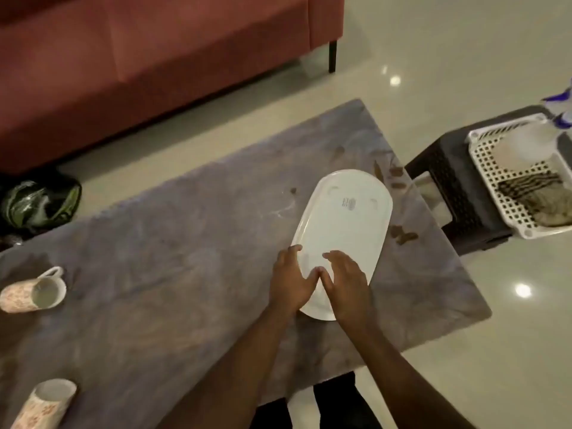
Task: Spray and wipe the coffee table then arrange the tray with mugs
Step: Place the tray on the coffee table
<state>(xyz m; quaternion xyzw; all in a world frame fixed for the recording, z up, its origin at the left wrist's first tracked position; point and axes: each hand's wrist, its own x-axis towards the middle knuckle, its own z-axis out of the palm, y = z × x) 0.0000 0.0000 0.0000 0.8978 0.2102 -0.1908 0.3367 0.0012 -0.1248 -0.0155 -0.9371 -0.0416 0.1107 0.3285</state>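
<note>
A white oval tray (345, 221) lies upside down on the right part of the grey marble coffee table (192, 243). My left hand (291, 278) and my right hand (346, 281) rest flat on the tray's near end, fingers spread, thumbs touching. Two floral mugs lie on their sides at the table's left: one (32, 291) with its mouth toward me, another (45, 404) at the near left corner. A spray bottle (560, 109) with a blue trigger stands at the far right edge of the view. Brown smears (402, 236) mark the table right of the tray.
A white perforated basket (489, 168) holding a folded cloth (538, 193) sits on a dark stool (448, 193) right of the table. A red sofa (139, 57) runs behind the table. A dark green bag (40, 202) lies on the floor at left.
</note>
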